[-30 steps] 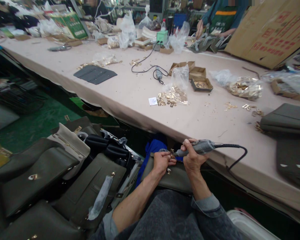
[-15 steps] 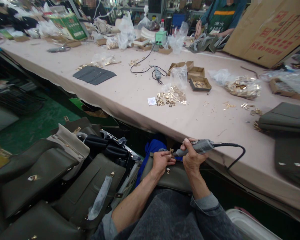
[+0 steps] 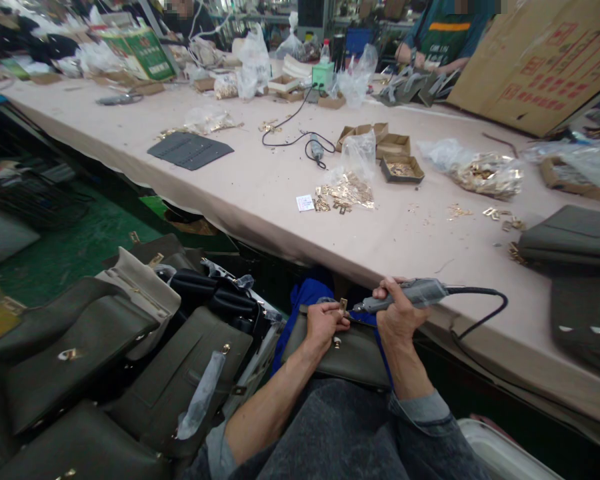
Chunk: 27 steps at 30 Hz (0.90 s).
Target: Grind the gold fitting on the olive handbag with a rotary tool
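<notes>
A dark olive handbag (image 3: 357,362) lies across my lap, a small metal fitting (image 3: 337,343) on its front. My left hand (image 3: 325,327) is closed at its upper edge, pinching a gold rectangular clasp (image 3: 343,305) that stands up from the fingertips. My right hand (image 3: 401,317) is wrapped round a grey corded electric screwdriver (image 3: 415,293), held nearly level. Its tip points left at the clasp, with a small gap between them. A black cord runs from the back of the screwdriver over the table edge.
Several olive bags (image 3: 80,353) and black bags (image 3: 217,293) are heaped at my left. On the table (image 3: 275,193) are gold fittings (image 3: 350,190), small boxes (image 3: 403,169), another screwdriver (image 3: 316,148) and a large carton (image 3: 525,73). A co-worker (image 3: 443,43) is across the table.
My right hand has drawn the screwdriver back to the right, so its tip is farther from the clasp. My left hand stays nearly in place.
</notes>
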Motion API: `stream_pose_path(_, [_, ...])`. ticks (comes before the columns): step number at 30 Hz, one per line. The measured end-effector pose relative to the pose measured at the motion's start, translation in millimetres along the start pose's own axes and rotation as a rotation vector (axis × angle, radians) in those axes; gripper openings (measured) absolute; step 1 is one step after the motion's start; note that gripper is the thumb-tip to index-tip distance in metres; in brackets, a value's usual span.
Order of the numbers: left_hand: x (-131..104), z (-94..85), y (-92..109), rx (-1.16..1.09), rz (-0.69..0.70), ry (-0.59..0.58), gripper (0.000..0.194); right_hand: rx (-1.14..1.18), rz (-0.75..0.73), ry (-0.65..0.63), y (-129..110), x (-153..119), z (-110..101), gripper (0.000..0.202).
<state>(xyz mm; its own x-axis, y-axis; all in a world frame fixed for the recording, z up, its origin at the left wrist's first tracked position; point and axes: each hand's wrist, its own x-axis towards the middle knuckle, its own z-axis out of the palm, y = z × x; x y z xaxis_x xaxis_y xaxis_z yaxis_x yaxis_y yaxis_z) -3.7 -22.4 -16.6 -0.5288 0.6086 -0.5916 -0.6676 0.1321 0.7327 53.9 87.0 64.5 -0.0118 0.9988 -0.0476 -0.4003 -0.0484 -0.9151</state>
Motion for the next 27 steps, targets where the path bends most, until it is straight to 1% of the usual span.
stream_pose_path(5, [3,0.9,-8,0.072,0.107,0.002,0.032,0.029,-0.011,0.023,-8,7,-5,0.033])
stream_pose_path(11, [2,2.0,-10,0.12,0.151,-0.013,0.028,0.066,0.022,0.047,-5,4,-6,0.034])
stream_pose_path(15, [3,2.0,-9,0.11,0.148,-0.027,0.028,0.076,0.044,0.05,-2,6,-8,0.035])
stream_pose_path(19, [4,1.3,-8,0.09,0.112,-0.024,0.03,0.069,0.082,0.088,1,11,-13,0.034])
stream_pose_path(22, [-3,-2.3,-8,0.09,0.104,-0.021,0.036,0.053,0.07,0.126,0,16,-20,0.031])
stream_pose_path(27, [-27,-13.8,-5,0.109,0.106,0.004,0.043,0.043,0.018,0.168,-7,30,-39,0.029])
